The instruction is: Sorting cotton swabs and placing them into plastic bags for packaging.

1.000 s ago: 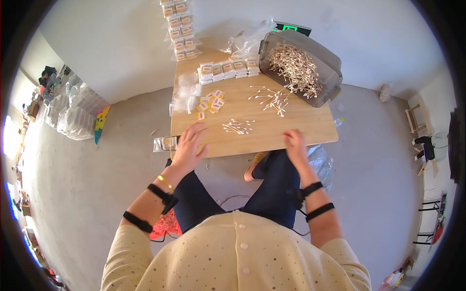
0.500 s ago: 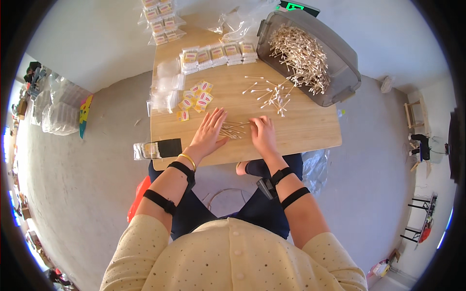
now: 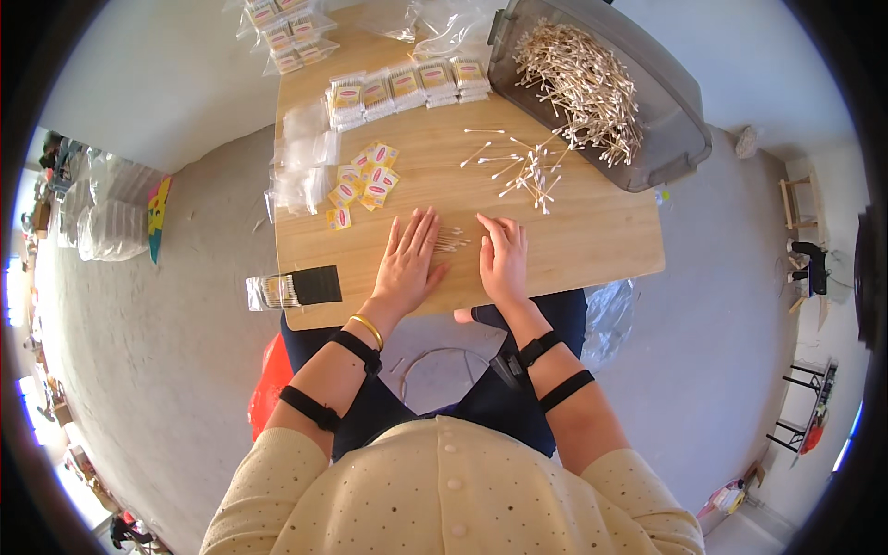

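Note:
A small bunch of cotton swabs (image 3: 451, 240) lies on the wooden table between my hands. My left hand (image 3: 407, 264) rests flat, fingers stretched out, and covers the left end of the bunch. Just beyond the bunch's right end is my right hand (image 3: 505, 264), resting on its side with the fingers slightly bent and apart; I see nothing in it. Farther off, loose cotton swabs (image 3: 529, 176) are scattered in front of a grey plastic bin (image 3: 680, 139) tilted toward me, which holds a large heap of swabs (image 3: 587, 88).
Yellow-and-white cards (image 3: 377, 176) lie left of centre beside clear plastic bags (image 3: 305, 157). Packed swab packets (image 3: 407, 88) line the back, with more bagged packets (image 3: 287, 37) at the far left. A swab-filled pouch with a black strip (image 3: 296, 288) overhangs the left edge.
My left hand has slid right over the bunch and hides more of it. The right hand's fingers have drawn away from the swabs' right end. The view has shifted slightly.

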The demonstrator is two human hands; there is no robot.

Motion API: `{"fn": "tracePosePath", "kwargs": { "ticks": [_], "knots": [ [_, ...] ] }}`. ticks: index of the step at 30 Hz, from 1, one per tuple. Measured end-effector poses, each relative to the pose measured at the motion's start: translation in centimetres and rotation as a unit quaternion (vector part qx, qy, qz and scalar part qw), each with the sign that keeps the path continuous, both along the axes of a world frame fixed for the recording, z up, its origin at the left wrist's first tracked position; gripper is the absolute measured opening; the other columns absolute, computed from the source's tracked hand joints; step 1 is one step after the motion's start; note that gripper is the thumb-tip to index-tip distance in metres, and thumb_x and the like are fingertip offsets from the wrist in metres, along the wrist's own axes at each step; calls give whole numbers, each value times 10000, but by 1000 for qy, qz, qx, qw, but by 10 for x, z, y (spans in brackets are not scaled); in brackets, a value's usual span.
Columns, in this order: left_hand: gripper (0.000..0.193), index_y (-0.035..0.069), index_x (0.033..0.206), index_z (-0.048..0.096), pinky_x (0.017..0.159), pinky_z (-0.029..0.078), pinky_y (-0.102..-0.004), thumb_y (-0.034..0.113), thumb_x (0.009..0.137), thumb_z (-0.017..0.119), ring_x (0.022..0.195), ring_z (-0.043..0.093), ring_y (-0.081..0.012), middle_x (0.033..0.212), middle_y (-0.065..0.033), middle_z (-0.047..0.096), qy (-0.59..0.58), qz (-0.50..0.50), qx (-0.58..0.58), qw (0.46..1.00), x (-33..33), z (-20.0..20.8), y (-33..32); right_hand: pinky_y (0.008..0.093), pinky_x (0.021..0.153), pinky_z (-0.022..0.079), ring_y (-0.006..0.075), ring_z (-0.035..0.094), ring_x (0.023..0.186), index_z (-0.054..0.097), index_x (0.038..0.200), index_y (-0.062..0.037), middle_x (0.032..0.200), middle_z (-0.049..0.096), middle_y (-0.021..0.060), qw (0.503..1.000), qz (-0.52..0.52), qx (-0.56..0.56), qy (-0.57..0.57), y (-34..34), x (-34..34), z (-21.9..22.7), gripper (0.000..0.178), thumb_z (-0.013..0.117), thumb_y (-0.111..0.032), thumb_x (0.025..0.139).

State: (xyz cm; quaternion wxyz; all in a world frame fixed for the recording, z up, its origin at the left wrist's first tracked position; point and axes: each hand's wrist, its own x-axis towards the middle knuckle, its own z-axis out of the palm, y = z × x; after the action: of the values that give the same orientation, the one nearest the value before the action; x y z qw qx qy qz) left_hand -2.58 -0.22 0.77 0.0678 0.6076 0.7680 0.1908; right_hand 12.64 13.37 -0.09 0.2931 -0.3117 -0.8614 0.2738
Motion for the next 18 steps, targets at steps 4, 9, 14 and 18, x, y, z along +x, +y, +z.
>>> {"fn": "tracePosePath", "kwargs": {
  "ticks": [4, 9, 14, 18],
  "knots": [
    [762, 61, 1601, 342, 1290, 152, -530, 366, 970, 641, 1569, 240, -345, 1684, -144, 293, 35, -35, -39, 998, 1, 0, -9, 477, 1001, 437, 348, 535, 1156, 627, 1330, -89, 1254, 584, 110, 1000, -5, 22, -17, -8, -1, -2, 424, 600, 5, 918],
    [769, 91, 1617, 317, 1290, 138, -543, 378, 978, 632, 1578, 221, -335, 1693, -136, 275, 74, -73, -45, 994, 2, 2, -20, 474, 1014, 428, 341, 533, 1180, 631, 1320, -93, 1278, 585, 100, 999, -8, 27, -35, -9, 1, -4, 401, 596, -20, 927],
    [799, 39, 1620, 282, 1294, 117, -532, 412, 990, 602, 1586, 196, -323, 1701, -148, 247, 71, -38, -70, 994, 0, 14, -7, 468, 988, 433, 331, 545, 1168, 644, 1290, -117, 1251, 600, 84, 998, -27, 36, -38, -10, 0, -6, 376, 567, -11, 938],
    [832, 1, 1616, 265, 1298, 101, -518, 453, 992, 579, 1594, 173, -314, 1701, -157, 241, 85, -67, -85, 991, 3, 6, -13, 471, 982, 432, 333, 545, 1169, 644, 1285, -118, 1256, 596, 81, 999, -23, 34, -35, -12, 0, -2, 379, 569, -9, 929]
  ]
}}
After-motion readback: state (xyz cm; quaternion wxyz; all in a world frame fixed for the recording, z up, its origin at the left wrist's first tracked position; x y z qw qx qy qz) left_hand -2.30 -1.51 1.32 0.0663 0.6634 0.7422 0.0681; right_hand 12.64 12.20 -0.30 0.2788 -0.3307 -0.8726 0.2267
